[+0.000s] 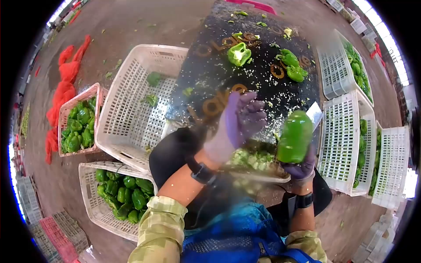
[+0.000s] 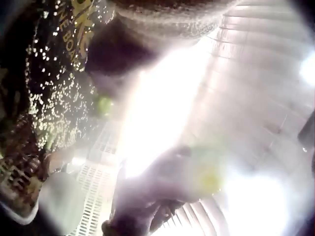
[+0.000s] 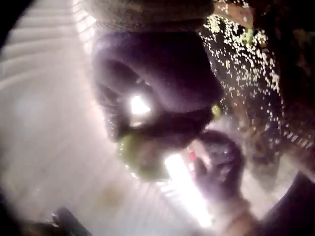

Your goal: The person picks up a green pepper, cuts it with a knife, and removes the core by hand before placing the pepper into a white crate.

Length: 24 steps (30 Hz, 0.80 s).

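In the head view my left hand (image 1: 239,122), in a purple and white glove, is held over the near part of a black board (image 1: 215,48), fingers extended and nothing in them. To its right, my gloved right hand (image 1: 302,165) holds a blurred green pepper (image 1: 294,136). A knife blade (image 1: 315,113) shows beside the pepper's upper right; the handle is hidden. In the right wrist view, a dark purple glove (image 3: 157,73) is above a green pepper (image 3: 135,160). Glare and blur hide most finger detail in the left wrist view.
A cut pepper (image 1: 239,54) and other green peppers (image 1: 293,65) lie among scattered seeds. A white crate (image 1: 127,101) with some green pieces stands left; pale scraps (image 1: 252,158) lie below my hands. Pepper crates stand at lower left (image 1: 98,215) and right (image 1: 337,144).
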Motion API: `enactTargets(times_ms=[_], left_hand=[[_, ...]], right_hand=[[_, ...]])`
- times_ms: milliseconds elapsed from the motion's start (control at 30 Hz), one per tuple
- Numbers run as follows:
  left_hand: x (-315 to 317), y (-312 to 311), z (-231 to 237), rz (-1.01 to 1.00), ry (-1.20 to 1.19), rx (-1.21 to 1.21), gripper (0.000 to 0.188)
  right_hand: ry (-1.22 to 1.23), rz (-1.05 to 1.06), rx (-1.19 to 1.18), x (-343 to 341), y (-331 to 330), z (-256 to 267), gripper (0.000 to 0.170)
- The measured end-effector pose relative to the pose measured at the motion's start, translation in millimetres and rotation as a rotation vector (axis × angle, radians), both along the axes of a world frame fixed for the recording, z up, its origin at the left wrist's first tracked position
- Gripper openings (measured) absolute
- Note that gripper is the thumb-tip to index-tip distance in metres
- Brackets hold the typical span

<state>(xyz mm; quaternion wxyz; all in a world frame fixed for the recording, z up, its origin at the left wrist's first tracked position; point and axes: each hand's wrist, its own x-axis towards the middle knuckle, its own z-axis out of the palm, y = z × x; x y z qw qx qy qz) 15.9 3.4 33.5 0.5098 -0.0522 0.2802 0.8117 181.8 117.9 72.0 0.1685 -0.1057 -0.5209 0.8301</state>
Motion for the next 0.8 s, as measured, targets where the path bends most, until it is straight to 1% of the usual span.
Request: enactTargets(times_ms=[33, 67, 100, 133, 167, 200, 233, 267, 300, 333, 367, 400, 433, 467, 500, 567, 600, 633, 667, 700, 767, 800], left_hand=[[0.2, 2.8, -4.6, 0.030, -0.009, -0.062, 0.066], [-0.7, 5.7, -8.5, 0.063, -0.013, -0.122, 0.068], [1.8, 13.1, -11.9, 0.021, -0.023, -0.238, 0.069], [6.7, 9.6, -9.7, -0.087, -0.019, -0.039, 0.067], [13.9, 5.2, -8.6, -0.204, -0.018, 0.159, 0.064], [14.0, 6.6, -29.7, -0.225, -0.033, 0.175, 0.058], [12.0, 8.6, -23.8, -0.225, 0.013, 0.045, 0.056], [8.3, 8.5, -17.1, -0.218, 0.058, -0.086, 0.054], [7.0, 7.0, -12.9, -0.224, 0.100, -0.222, 0.052], [4.8, 3.7, -18.7, -0.164, -0.017, -0.023, 0.050], [3.2, 0.3, -14.1, -0.128, -0.017, -0.064, 0.050], [2.4, -2.9, -6.7, -0.089, -0.018, -0.103, 0.050], [1.9, -4.0, -2.6, -0.049, -0.020, -0.140, 0.049], [2.1, -3.6, -6.6, -0.030, -0.041, -0.160, 0.049], [3.3, -1.7, -6.0, -0.017, -0.074, -0.174, 0.050], [3.3, 1.3, 12.4, -0.051, -0.069, -0.166, 0.051], [4.4, 4.1, 5.2, -0.024, -0.102, -0.118, 0.051], [5.8, 2.8, 9.4, -0.040, 0.057, -0.116, 0.049], [5.6, 2.5, 16.2, -0.033, 0.101, -0.105, 0.050], [3.6, 1.8, 8.9, -0.006, 0.050, -0.030, 0.051], [1.2, -0.3, -4.3, 0.039, -0.059, 0.120, 0.053], [-6.4, -2.1, 9.0, -0.003, 0.032, 0.002, 0.052]], right_hand=[[0.043, 0.010, -0.066, 0.7, -1.2, -2.1, 0.041], [0.014, 0.050, -0.121, -0.1, -0.5, -12.5, 0.042], [-0.026, 0.100, -0.149, -0.2, 2.8, -26.2, 0.044], [-0.067, 0.138, -0.141, -4.1, 3.4, -32.9, 0.046], [-0.128, 0.131, 0.018, -7.2, 4.4, -37.0, 0.046], [-0.173, 0.104, 0.228, -10.1, 5.2, -29.8, 0.046], [-0.179, 0.064, 0.377, -9.2, 9.1, -19.0, 0.046], [-0.172, 0.007, 0.431, -6.4, 17.1, -9.7, 0.046], [-0.149, -0.070, 0.412, 8.4, 36.4, -21.4, 0.046], [-0.052, -0.268, -0.195, 21.4, 64.3, -18.5, 0.046], [0.105, -0.308, -0.410, 36.6, 91.1, -6.9, 0.049], [0.299, -0.254, -0.602, 58.0, 120.9, 2.0, 0.051], [0.518, -0.166, -0.851, 77.1, 152.0, 14.8, 0.053], [0.663, -0.093, -1.024, 89.6, 180.7, 26.5, 0.056], [0.782, -0.360, -0.756, 89.5, 186.7, 43.0, 0.057], [0.549, -0.104, -0.425, 94.8, 222.3, 38.1, 0.056], [0.438, -0.103, -0.322, 78.7, 231.4, 36.9, 0.056], [0.186, -0.585, -0.057, 44.2, 228.7, 25.1, 0.051], [-0.138, -0.599, 0.205, 0.7, 208.8, 29.3, 0.053], [-0.454, -0.591, 0.466, -35.0, 194.4, 32.6, 0.055], [-0.463, -0.338, 1.211, -71.0, 247.3, -37.8, 0.062], [-0.527, -0.256, 1.139, -98.5, 226.8, -24.9, 0.070]])
